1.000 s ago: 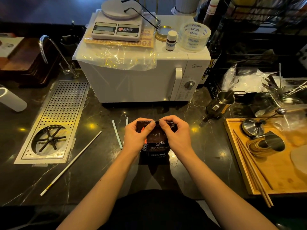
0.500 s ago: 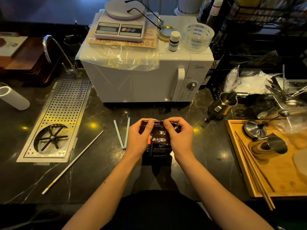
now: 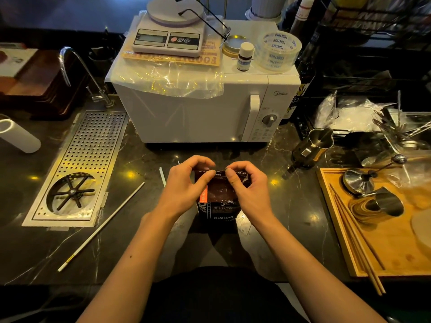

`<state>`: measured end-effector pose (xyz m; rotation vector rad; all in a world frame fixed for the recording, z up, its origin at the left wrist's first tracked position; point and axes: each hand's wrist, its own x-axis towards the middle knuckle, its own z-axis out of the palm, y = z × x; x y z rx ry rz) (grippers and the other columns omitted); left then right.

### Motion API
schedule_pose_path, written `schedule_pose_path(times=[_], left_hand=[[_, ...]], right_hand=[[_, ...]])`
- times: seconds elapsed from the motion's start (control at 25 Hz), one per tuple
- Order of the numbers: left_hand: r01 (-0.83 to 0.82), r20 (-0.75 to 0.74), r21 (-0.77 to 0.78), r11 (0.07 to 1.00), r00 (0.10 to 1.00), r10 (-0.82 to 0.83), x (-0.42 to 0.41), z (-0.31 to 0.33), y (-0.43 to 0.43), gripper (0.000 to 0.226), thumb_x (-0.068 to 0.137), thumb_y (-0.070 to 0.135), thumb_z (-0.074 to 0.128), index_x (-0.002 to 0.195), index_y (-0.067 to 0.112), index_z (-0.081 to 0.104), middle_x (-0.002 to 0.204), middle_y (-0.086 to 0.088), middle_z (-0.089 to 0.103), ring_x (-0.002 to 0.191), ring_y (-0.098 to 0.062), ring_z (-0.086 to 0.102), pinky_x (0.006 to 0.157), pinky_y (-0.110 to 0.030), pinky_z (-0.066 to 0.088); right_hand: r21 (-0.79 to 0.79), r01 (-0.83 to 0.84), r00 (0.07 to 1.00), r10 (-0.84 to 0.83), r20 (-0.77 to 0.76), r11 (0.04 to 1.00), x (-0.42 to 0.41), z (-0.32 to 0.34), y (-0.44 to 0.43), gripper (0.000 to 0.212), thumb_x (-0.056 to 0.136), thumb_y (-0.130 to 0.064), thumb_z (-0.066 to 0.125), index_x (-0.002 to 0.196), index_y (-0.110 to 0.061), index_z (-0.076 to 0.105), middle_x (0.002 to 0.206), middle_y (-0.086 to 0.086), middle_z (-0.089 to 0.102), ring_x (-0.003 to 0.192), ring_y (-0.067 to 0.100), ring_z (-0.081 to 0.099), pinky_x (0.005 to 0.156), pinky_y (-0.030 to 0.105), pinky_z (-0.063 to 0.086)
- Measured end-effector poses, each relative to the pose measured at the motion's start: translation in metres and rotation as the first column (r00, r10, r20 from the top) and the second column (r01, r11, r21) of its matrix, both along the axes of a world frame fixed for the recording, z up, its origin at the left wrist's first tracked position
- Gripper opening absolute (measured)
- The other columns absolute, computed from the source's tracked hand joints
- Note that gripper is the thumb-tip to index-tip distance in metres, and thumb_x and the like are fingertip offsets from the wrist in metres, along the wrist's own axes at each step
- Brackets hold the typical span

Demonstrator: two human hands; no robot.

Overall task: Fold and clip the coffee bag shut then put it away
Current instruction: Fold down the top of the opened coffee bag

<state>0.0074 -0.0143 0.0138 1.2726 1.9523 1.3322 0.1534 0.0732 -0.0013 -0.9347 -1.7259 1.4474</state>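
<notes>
At frame centre, left hand (image 3: 184, 186) and right hand (image 3: 250, 190) each pinch the coffee bag (image 3: 220, 194) top edge, 2 grips closed.

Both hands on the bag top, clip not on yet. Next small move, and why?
Probably roll the top edge over once more and press the crease flat. Both the left hand and right hand pinch the top of the coffee bag, which stands upright; the pale clip stick lies on the counter beside the left hand.

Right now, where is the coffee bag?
In the head view the coffee bag stands center on the dark counter, just in front of the white microwave, its top edge pinched between the left hand and right hand.
</notes>
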Motion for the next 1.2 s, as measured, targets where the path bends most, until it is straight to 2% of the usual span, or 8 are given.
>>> schedule_pose_path(times=[0.16, 0.28, 0.44, 0.56, 0.76, 0.84, 0.96, 1.2], left_hand=[[0.017, -0.042, -0.015, 1.0, 0.999, -0.018, 0.002, 0.003, 0.003, 0.008, 0.087, 0.021, 0.07, 0.095, 0.023, 0.07, 0.091, 0.014, 0.068, 0.091, 0.001, 0.063, 0.078, -0.013, 0.05], [0.111, -0.066, -0.079, 0.991, 0.991, -0.116, -0.006, 0.01, 0.008, 0.002, 0.088, 0.021, 0.069, 0.09, 0.023, 0.068, 0.084, 0.011, 0.068, 0.084, 0.001, 0.064, 0.07, -0.01, 0.048], [0.201, -0.124, -0.153, 0.968, 0.968, -0.22, -0.014, 0.014, 0.016, 0.008, 0.09, 0.025, 0.066, 0.097, 0.023, 0.068, 0.088, 0.012, 0.069, 0.086, 0.0, 0.064, 0.073, -0.011, 0.049], [0.145, -0.103, -0.093, 0.985, 0.983, -0.154, -0.011, 0.007, 0.016, 0.01, 0.088, 0.027, 0.069, 0.097, 0.023, 0.071, 0.089, 0.012, 0.071, 0.088, 0.0, 0.066, 0.074, -0.011, 0.05], [-0.009, -0.029, 0.032, 0.999, 1.0, 0.009, -0.001, -0.003, 0.014, 0.006, 0.085, 0.019, 0.072, 0.091, 0.02, 0.074, 0.084, 0.011, 0.072, 0.085, -0.002, 0.067, 0.076, -0.01, 0.049], [-0.086, 0.056, 0.064, 0.994, 0.995, 0.083, 0.004, -0.008, 0.014, 0.007, 0.082, 0.019, 0.075, 0.089, 0.022, 0.075, 0.084, 0.012, 0.073, 0.086, -0.002, 0.068, 0.078, -0.012, 0.05], [-0.207, 0.281, 0.076, 0.975, 0.943, 0.179, 0.009, -0.015, 0.016, 0.009, 0.08, 0.018, 0.077, 0.087, 0.023, 0.076, 0.085, 0.006, 0.075, 0.087, -0.008, 0.071, 0.08, -0.026, 0.057], [-0.296, 0.522, 0.062, 0.953, 0.824, 0.221, 0.019, -0.02, 0.024, 0.005, 0.08, 0.018, 0.077, 0.083, 0.022, 0.076, 0.084, -0.001, 0.075, 0.088, -0.018, 0.072, 0.081, -0.039, 0.059]], right_hand=[[0.014, -0.001, 1.0, 0.001, 0.009, 1.0, -0.002, 0.001, 0.004, 0.004, 0.091, -0.021, 0.066, 0.089, -0.024, 0.068, 0.086, -0.007, 0.07, 0.087, 0.014, 0.067, 0.083, 0.048, 0.057], [0.022, -0.039, 0.999, 0.038, 0.021, 0.999, -0.002, 0.003, 0.006, 0.004, 0.09, -0.018, 0.066, 0.09, -0.022, 0.069, 0.087, -0.007, 0.07, 0.088, 0.013, 0.068, 0.084, 0.046, 0.057], [0.029, -0.043, 0.999, 0.042, 0.032, 0.999, -0.001, 0.005, 0.012, 0.004, 0.091, -0.015, 0.066, 0.093, -0.016, 0.07, 0.088, -0.006, 0.071, 0.088, 0.012, 0.068, 0.084, 0.043, 0.057], [0.025, -0.024, 0.999, 0.023, 0.042, 0.999, -0.002, 0.003, 0.014, 0.005, 0.09, -0.017, 0.067, 0.093, -0.016, 0.071, 0.089, -0.005, 0.071, 0.088, 0.012, 0.068, 0.085, 0.043, 0.057], [0.05, -0.036, 0.996, 0.032, 0.084, 0.998, -0.003, 0.0, 0.015, 0.005, 0.091, -0.022, 0.066, 0.091, -0.02, 0.071, 0.087, -0.007, 0.072, 0.087, 0.012, 0.069, 0.082, 0.043, 0.058], [0.051, -0.033, 0.996, 0.029, 0.086, 0.998, -0.004, 0.0, 0.016, 0.005, 0.091, -0.023, 0.066, 0.091, -0.021, 0.071, 0.086, -0.008, 0.072, 0.087, 0.011, 0.068, 0.083, 0.042, 0.057], [0.052, -0.017, 0.997, 0.013, 0.079, 0.998, -0.007, 0.0, 0.017, 0.006, 0.09, -0.025, 0.066, 0.092, -0.022, 0.072, 0.088, -0.008, 0.072, 0.088, 0.012, 0.069, 0.083, 0.045, 0.057], [0.044, 0.036, 0.997, -0.039, 0.061, 0.998, -0.016, 0.001, 0.015, 0.004, 0.089, -0.026, 0.069, 0.088, -0.023, 0.072, 0.082, -0.01, 0.071, 0.083, 0.008, 0.068, 0.077, 0.036, 0.058]])
